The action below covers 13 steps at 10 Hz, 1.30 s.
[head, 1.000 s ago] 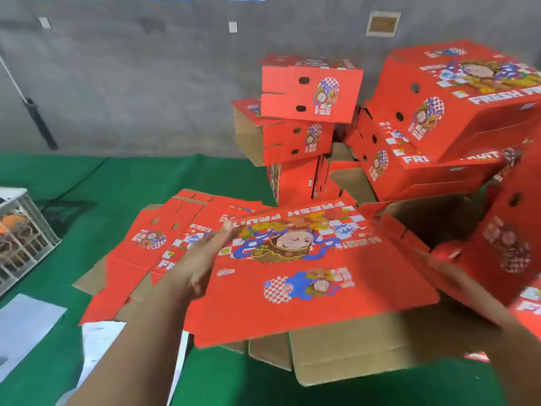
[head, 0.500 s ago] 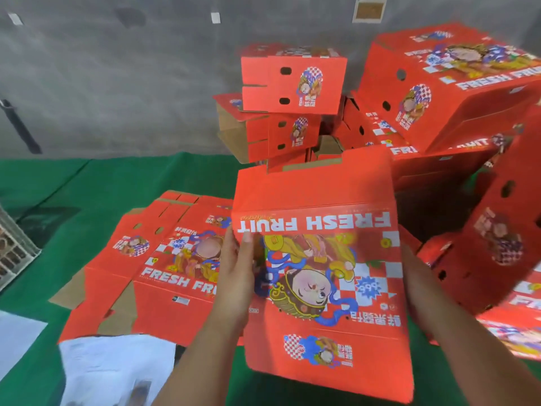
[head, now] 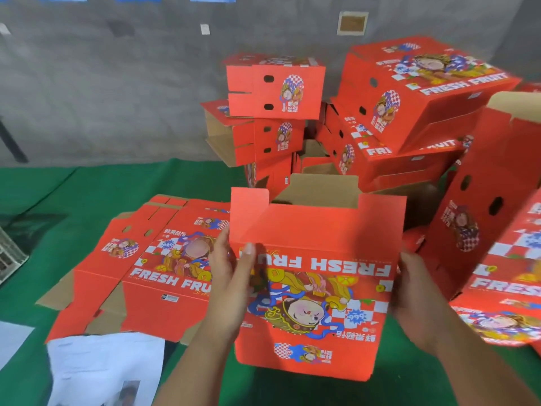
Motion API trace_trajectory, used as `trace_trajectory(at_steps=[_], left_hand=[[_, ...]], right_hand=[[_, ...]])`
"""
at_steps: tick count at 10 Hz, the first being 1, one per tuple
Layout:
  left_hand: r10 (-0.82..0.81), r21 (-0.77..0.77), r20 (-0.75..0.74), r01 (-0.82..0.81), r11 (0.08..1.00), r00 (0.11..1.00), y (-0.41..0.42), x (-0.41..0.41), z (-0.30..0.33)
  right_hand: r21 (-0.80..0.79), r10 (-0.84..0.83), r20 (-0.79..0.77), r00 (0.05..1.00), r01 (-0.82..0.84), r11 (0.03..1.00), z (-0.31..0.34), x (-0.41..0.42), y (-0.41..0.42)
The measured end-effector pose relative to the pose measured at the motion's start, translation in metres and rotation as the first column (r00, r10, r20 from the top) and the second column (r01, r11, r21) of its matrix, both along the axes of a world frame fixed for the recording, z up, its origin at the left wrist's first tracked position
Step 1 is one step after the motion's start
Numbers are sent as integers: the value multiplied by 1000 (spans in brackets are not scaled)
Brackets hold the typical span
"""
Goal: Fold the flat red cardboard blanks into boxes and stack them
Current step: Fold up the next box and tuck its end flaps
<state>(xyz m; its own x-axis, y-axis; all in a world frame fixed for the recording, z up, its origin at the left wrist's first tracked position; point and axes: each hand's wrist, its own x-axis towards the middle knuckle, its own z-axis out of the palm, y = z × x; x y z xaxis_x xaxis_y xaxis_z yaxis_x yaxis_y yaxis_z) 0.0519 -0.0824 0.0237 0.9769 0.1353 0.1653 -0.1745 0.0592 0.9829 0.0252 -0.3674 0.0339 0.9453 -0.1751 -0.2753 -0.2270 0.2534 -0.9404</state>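
**Red blank held upright between two hands**

The red cardboard blank stands nearly upright at the near centre, lifted off the green mat, printed face toward the camera and upside down, so the "FRESH FRUIT" lettering reads inverted. Its upper flaps rise at the far edge, and the brown inner side of a back panel shows behind them, so the blank is partly opened.

The left hand grips the blank's left edge: the thumb presses flat on the printed face by the lettering, and the fingers curl round behind. The right hand clasps the right edge, thumb near the front and the fingers wrapped out of sight behind the card.

Just left of the held blank, a pile of flat blanks lies on the mat, printed side up, with brown flaps showing at its edges. White paper sheets lie at the near left, partly under that pile's near corner. A wire crate shows at the far left edge.

Behind and to the right, folded red boxes are heaped in uneven stacks against the grey wall, some tilted, some with open brown insides. More boxes lean at the right, close beside the right hand.
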Motion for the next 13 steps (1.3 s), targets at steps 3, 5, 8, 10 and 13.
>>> trace_trajectory(at_steps=[3,5,8,10,13], left_hand=[[48,90,-133,-36,995,990,7,-32,-20],[50,370,-109,-6,929,993,13,-42,-12],[38,632,2,-31,774,999,28,-59,-10],[199,527,-82,-127,840,977,3,-79,-9],[433,629,329,-537,563,839,-14,-73,-24]], right_hand=[[-483,-6,21,1000,16,875,-3,-49,-8],[-385,-79,119,990,119,915,7,-58,10],[-699,72,305,950,172,695,-12,-72,15],[-836,-32,156,987,150,527,-22,-78,3],[-811,-45,228,973,215,544,-36,-86,-10]])
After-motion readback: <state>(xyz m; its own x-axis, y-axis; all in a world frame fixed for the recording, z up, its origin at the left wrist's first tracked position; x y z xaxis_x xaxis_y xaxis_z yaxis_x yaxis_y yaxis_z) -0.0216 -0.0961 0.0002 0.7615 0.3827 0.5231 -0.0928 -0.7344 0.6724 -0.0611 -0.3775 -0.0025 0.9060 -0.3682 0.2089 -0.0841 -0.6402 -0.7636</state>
